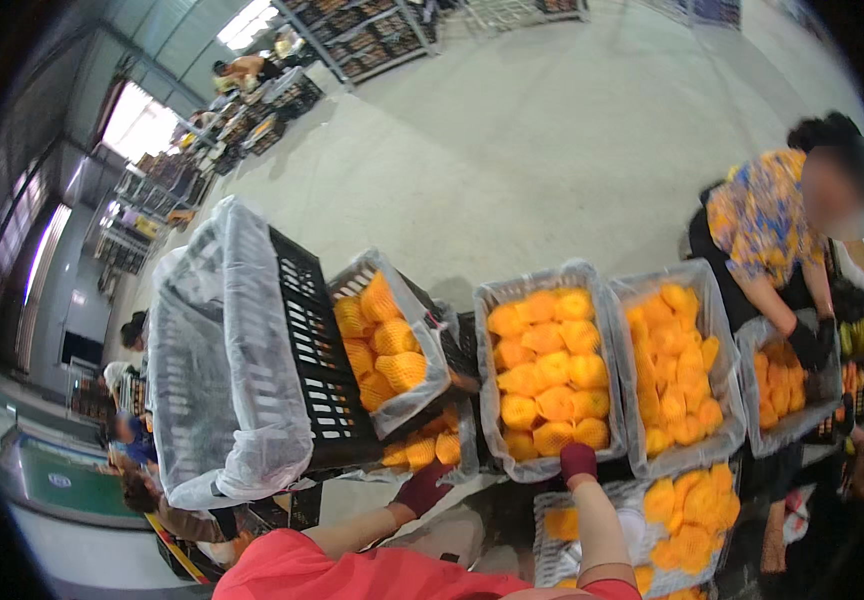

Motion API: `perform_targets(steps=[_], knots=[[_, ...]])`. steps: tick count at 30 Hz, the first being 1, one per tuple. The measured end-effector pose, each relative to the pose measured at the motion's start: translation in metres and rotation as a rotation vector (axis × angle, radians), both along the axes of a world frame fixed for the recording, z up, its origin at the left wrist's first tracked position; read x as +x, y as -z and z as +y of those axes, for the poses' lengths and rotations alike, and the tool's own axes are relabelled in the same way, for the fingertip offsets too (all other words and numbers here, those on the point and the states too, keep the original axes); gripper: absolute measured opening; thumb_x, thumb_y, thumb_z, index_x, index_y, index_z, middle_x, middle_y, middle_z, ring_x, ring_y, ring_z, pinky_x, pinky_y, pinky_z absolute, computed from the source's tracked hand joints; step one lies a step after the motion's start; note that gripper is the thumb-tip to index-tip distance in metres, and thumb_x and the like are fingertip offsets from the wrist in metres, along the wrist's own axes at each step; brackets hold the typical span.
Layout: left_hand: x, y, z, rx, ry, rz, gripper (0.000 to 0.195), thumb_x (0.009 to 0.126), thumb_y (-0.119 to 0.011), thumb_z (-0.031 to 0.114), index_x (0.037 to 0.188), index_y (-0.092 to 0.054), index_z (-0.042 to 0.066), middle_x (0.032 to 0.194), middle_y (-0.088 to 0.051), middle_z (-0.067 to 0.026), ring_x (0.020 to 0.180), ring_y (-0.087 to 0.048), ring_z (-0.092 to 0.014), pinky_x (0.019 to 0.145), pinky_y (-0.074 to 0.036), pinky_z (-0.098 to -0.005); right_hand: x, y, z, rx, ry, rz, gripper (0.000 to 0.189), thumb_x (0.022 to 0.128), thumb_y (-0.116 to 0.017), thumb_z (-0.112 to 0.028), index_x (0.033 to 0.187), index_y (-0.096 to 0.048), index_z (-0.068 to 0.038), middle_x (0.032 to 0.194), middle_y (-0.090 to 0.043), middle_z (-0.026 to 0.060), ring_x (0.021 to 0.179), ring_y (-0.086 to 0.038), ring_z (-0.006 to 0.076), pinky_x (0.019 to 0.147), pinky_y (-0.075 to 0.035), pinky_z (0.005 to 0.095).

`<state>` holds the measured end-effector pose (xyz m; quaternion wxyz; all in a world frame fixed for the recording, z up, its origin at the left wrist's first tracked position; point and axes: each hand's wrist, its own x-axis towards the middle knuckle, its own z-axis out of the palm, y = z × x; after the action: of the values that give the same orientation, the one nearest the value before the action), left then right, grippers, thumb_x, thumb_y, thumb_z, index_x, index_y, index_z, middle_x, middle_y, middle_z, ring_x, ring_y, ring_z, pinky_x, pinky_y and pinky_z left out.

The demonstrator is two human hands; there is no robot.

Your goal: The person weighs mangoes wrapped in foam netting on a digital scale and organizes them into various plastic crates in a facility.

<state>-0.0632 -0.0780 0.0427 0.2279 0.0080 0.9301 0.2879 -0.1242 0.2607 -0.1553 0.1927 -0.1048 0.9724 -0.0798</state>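
Note:
My right hand (579,462), in a dark red glove, is at the near rim of a plastic crate (483,375) lined with white film. Rows of round fruit in orange foam nets (552,368) fill that crate. My left hand (424,489), gloved alike, reaches to the near edge of a lower crate (468,450), close to its netted fruit (421,451). The fingers of both hands are too hidden to show whether they grip anything. On top of the lower crate sits a smaller lined crate (435,358) of netted fruit.
A large black crate (312,337) with a white liner stands tilted at left. Another full crate (732,420) adjoins at right, where a black-gloved co-worker (769,217) bends over a further crate (751,382). Loose netted fruit (691,502) lies near my right arm. Stacked crates (372,45) stand farther back.

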Motion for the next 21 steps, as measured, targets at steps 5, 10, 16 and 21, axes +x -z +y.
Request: perform_targets(steps=[5, 10, 16, 21], knots=[[0.016, 0.03, -0.005, 0.038, -0.019, -0.003, 0.041, 0.09, -0.065, 0.026, 0.127, -0.057, 0.008, 0.123, -0.059, -0.0134, 0.113, -0.057, -0.03, 0.097, -0.045, -0.0377, 0.003, 0.023, -0.006, 0.033, -0.078, 0.016, 0.013, 0.081, -0.059, -0.013, 0.081, -0.072, -0.011, 0.085, -0.069, 0.0116, 0.084, -0.068, 0.0281, 0.071, -0.053, 0.0418], [0.011, 0.031, 0.013, 0.083, -0.054, -0.16, 0.048, 0.089, -0.062, 0.029, 0.131, -0.055, 0.008, 0.128, -0.058, -0.0171, 0.12, -0.054, -0.032, 0.101, -0.043, -0.0392, 0.003, -0.003, 0.004, -0.078, -0.143, 0.034, 0.014, 0.081, -0.058, -0.01, 0.083, -0.071, -0.008, 0.087, -0.068, 0.0158, 0.084, -0.067, 0.0321, 0.072, -0.053, 0.0443], [0.054, 0.089, -0.036, 0.109, 0.083, -0.316, 0.038, 0.091, -0.06, 0.029, 0.121, -0.06, 0.005, 0.121, -0.061, -0.0158, 0.112, -0.058, -0.031, 0.097, -0.045, -0.0378, 0.003, 0.035, -0.021, -0.148, -0.08, -0.026, 0.022, 0.088, -0.05, -0.017, 0.084, -0.069, -0.006, 0.088, -0.067, 0.0183, 0.082, -0.066, 0.0349, 0.071, -0.052, 0.0474], [0.026, 0.03, 0.011, 0.083, -0.161, -0.191, 0.041, 0.087, -0.066, 0.023, 0.124, -0.058, 0.008, 0.117, -0.061, -0.0144, 0.106, -0.06, -0.029, 0.09, -0.049, -0.0366, -0.01, 0.017, -0.007, 0.01, -0.076, -0.072, 0.017, 0.081, -0.056, -0.012, 0.082, -0.072, -0.005, 0.087, -0.068, 0.0189, 0.084, -0.068, 0.0333, 0.073, -0.053, 0.0443]])
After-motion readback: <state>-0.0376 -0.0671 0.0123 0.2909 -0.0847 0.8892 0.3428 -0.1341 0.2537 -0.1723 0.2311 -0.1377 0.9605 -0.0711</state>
